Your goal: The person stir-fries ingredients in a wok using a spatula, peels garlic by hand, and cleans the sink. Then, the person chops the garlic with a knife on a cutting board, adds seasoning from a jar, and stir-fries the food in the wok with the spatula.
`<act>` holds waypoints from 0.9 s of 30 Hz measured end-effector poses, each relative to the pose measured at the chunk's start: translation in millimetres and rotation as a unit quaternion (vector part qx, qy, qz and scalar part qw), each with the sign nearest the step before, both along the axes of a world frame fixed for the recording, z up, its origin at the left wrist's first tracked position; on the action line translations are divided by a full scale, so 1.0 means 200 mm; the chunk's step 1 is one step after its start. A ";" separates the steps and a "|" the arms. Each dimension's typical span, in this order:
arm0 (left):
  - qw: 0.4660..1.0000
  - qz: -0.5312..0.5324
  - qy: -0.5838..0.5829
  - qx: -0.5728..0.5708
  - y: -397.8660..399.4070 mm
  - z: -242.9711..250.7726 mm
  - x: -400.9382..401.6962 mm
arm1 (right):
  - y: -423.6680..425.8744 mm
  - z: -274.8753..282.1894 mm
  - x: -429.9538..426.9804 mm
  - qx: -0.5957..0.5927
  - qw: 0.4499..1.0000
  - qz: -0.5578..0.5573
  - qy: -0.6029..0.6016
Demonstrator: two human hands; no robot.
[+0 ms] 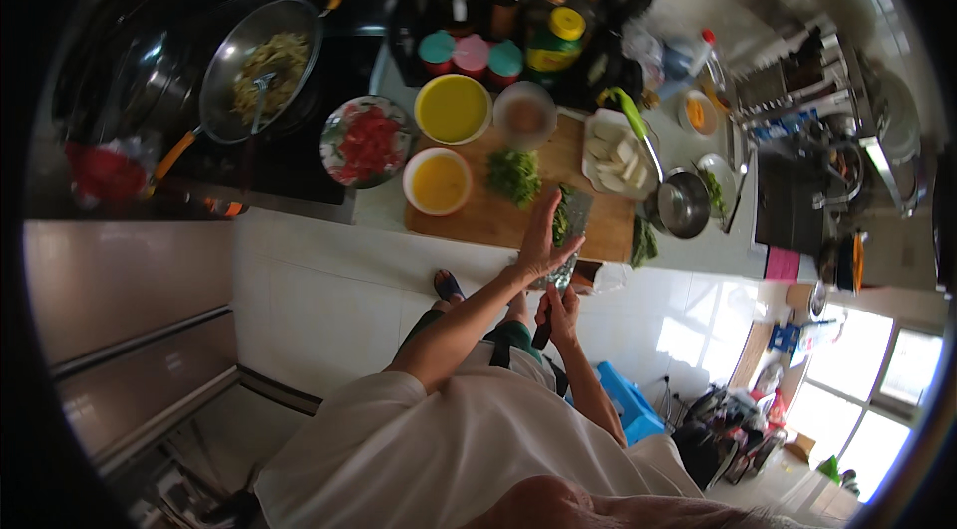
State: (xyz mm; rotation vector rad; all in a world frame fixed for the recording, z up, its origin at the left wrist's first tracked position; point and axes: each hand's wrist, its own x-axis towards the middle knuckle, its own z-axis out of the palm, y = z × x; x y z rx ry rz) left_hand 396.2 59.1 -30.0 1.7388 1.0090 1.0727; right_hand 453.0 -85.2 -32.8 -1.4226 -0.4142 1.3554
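Observation:
My right hand [564, 313] is closed around the dark handle of a cleaver [581, 211], in front of the counter's edge. The wide metal blade reaches over a wooden cutting board [486, 228]. Chopped greens [561, 219] lie along the blade. My left hand [544, 251] is spread beside these greens, thumb and fingers apart, partly covering the blade; whether it touches the metal is unclear. Farther back on the board is a pile of chopped green leaves [514, 176].
Bowls of yellow liquid [438, 182] and yellow-green contents [452, 109] stand left of the greens, beside a plate of red pieces [366, 142]. A wok [262, 73] rests on the stove. White slices fill a dish [617, 155] near a steel pot [680, 204].

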 end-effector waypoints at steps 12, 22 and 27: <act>0.968 0.229 -0.022 0.103 0.82 0.62 -0.92 | 1.01 0.71 -0.64 0.035 0.974 0.222 -0.008; 0.920 0.367 0.135 -0.022 1.56 0.63 -1.95 | 1.96 0.95 -1.32 0.165 0.891 0.404 -0.124; 0.889 0.331 0.254 0.191 1.44 0.63 -2.01 | 1.95 0.95 -1.32 0.109 0.922 0.364 -0.078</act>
